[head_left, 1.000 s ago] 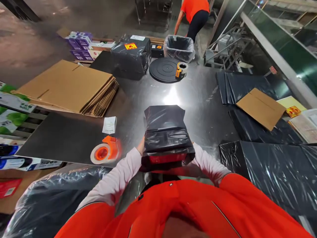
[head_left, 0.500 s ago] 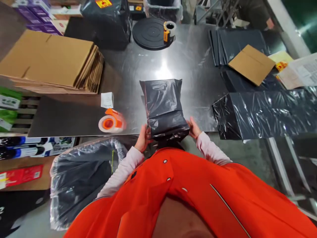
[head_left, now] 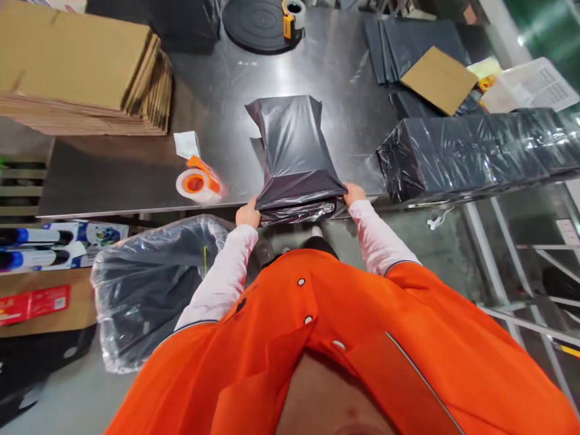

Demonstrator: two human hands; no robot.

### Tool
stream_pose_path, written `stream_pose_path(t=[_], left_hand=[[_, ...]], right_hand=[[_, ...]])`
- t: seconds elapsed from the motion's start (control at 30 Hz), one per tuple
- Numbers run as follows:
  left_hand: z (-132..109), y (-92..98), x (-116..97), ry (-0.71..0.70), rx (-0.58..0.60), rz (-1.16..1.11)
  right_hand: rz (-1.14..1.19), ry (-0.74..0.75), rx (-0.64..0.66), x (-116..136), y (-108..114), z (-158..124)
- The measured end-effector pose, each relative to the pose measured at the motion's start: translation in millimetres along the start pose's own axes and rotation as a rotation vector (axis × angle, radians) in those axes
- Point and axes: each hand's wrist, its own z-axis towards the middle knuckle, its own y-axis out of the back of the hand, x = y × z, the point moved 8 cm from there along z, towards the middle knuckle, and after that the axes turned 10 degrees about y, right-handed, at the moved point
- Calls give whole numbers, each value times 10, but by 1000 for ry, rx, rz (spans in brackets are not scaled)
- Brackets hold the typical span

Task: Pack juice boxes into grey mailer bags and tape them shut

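Note:
A black plastic mailing bag [head_left: 294, 145] lies on the metal table at its front edge, its far corners sticking out. The near end is folded, with shiny creased plastic showing beneath the fold. My left hand [head_left: 249, 214] is closed on the bag's near left corner. At the near right corner, my right hand [head_left: 354, 193] pinches the plastic between its fingers. What the bag contains is hidden. Left of it are an orange tape dispenser with a roll of clear tape [head_left: 198, 182] and a small white paper slip [head_left: 186, 144].
Stacked flat cardboard [head_left: 72, 60] stands at the left. A long black-wrapped parcel [head_left: 480, 151] lies at the right, below black bags and a cardboard piece [head_left: 439, 80]. A black turntable [head_left: 254, 24] holds another tape dispenser [head_left: 290, 21]. A lined bin [head_left: 97, 284] stands below the table edge.
The head view has shifted, so the table sits higher in the picture. Both hands now grip the near corners, and the bag's near end is stretched wider and flatter.

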Motion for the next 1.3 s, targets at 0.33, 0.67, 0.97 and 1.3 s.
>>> stream_pose_path(t=[0.33, 0.67, 0.97, 1.3], left_hand=[[-430, 598, -1130, -368, -147, -39], [6, -152, -954, -172, 64, -16], [-637, -548, -1557, -472, 69, -108], [-556, -1236, -2294, -327, 214, -404]], right_hand=[[-39, 338, -85, 860, 774, 162], [-288, 737, 424, 726, -403, -209], [-317, 943, 127, 187, -195, -518], [-176, 819, 165, 28, -260, -105]])
